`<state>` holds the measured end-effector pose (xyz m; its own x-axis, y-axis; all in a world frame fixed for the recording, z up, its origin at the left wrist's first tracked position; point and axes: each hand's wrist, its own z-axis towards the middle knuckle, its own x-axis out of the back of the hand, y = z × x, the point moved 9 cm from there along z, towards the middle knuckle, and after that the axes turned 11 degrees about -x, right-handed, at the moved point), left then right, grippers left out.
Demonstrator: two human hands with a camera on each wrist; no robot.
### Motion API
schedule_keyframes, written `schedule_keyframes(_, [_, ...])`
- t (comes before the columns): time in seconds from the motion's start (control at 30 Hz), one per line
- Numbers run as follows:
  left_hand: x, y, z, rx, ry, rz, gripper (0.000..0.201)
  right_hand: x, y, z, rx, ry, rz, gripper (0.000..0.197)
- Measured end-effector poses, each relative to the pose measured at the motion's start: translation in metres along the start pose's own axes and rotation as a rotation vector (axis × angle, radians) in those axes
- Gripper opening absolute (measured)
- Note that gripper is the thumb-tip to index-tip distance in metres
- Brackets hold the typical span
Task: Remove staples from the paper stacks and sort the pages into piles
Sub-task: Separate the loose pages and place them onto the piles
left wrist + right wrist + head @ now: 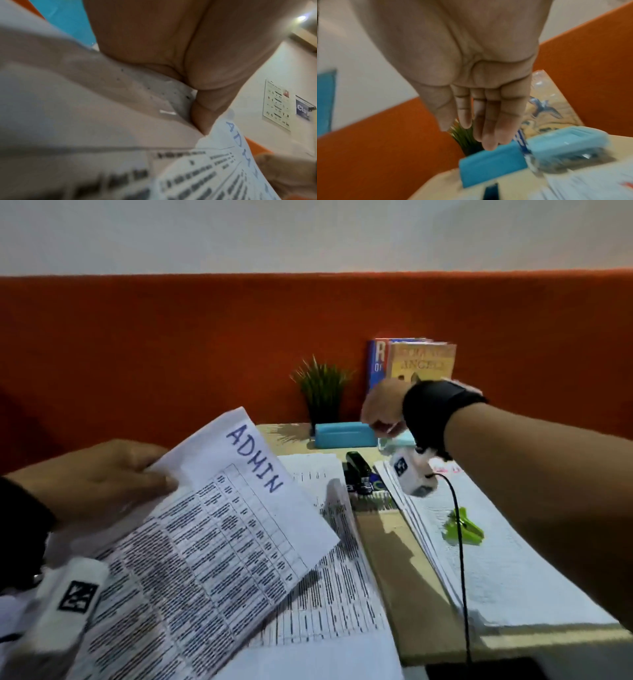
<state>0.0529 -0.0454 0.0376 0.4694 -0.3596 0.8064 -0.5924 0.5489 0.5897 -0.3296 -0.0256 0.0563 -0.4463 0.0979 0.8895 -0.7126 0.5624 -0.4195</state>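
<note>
Left hand (102, 477): thumb and fingers pinched on the top corner of a stapled paper stack (219, 542), held lifted and tilted. Top sheet is white, thin, creased, printed with a dense black table grid; "ADMIN" is handwritten on it in blue. In the left wrist view one small metal staple (167, 112) is seen in the back sheet just beside the thumb.

Right hand (471, 75): empty, fingers straight and close together, pointed down, per the right wrist view. It is held above the far side of the desk (407, 573), well apart from the left hand.

Just below the right fingertips: one blue rectangular plastic box (493, 163). Beside it, one clear container with a light-blue lid (570, 138), blurred, contents not readable.

Under the held stack: more printed sheets lie flat (329, 577), count not clear. Under the right forearm: one fanned pile of white pages (479, 556), with one green plastic clip (464, 525) on top.

Between the two piles, below the right wrist: one black stapler-type tool (358, 474), glossy, on bare light wood-grain desk.

Beyond the right hand, against the orange felt-like partition (171, 354): one small spiky green plant in a dark pot (322, 392), two upright books (411, 364).

One white wrist camera with a black marker is strapped on each wrist; a black cable hangs from the right one.
</note>
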Motion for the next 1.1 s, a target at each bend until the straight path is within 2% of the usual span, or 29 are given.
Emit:
schedule_keyframes(0.03, [-0.008,-0.003,0.004,0.002,-0.014,-0.028,0.010,-0.021,0.009,0.006,-0.039,-0.046,-0.032,0.033])
schedule_keyframes(0.17, [-0.043,0.005,0.010,-0.020,-0.074,-0.214,0.018,-0.074,0.013,0.019,-0.025,-0.021,-0.151,0.037])
schedule_keyframes(0.27, [-0.056,0.010,0.015,-0.042,-0.086,-0.333,0.007,-0.107,0.016,0.029,-0.097,-0.059,-0.215,0.040])
schedule_keyframes(0.3, [-0.055,0.010,0.016,-0.046,-0.077,-0.349,0.009,-0.114,0.015,0.031,-0.107,-0.063,-0.208,0.042])
schedule_keyframes(0.4, [-0.050,0.012,0.016,-0.063,-0.043,-0.401,0.031,-0.110,0.017,0.034,-0.145,0.012,-0.177,0.041])
schedule_keyframes(0.47, [-0.047,0.016,0.013,-0.082,-0.034,-0.409,0.031,-0.100,0.023,0.036,-0.142,0.044,-0.124,0.041])
schedule_keyframes(0.53, [-0.040,0.018,0.010,-0.084,-0.014,-0.371,0.016,-0.087,0.035,0.036,-0.196,0.077,0.124,0.033])
schedule_keyframes(0.6, [-0.029,0.021,0.006,-0.078,0.041,-0.304,0.012,-0.069,0.042,0.027,-0.191,0.030,0.648,0.031])
schedule_keyframes(0.67, [-0.015,0.028,0.000,-0.076,0.130,-0.216,0.013,-0.042,0.037,0.002,-0.098,-0.007,1.083,0.017])
schedule_keyframes(0.73, [-0.003,0.039,-0.007,-0.077,0.224,-0.156,0.013,-0.015,0.026,-0.031,0.013,-0.098,1.374,0.005])
schedule_keyframes(0.77, [0.001,0.048,-0.011,-0.093,0.260,-0.138,0.014,0.000,0.016,-0.050,0.083,-0.149,1.489,0.008])
schedule_keyframes(0.83, [0.009,0.071,-0.018,-0.167,0.321,-0.048,0.016,0.024,0.002,-0.079,0.203,-0.177,1.647,0.012])
schedule_keyframes(0.97, [0.019,0.116,-0.031,-0.309,0.437,0.238,0.019,0.051,-0.023,-0.127,0.432,-0.082,1.777,0.032])
schedule_keyframes(1.1, [0.020,0.153,-0.052,-0.429,0.547,0.405,0.027,0.060,-0.036,-0.163,0.557,0.002,1.909,0.037])
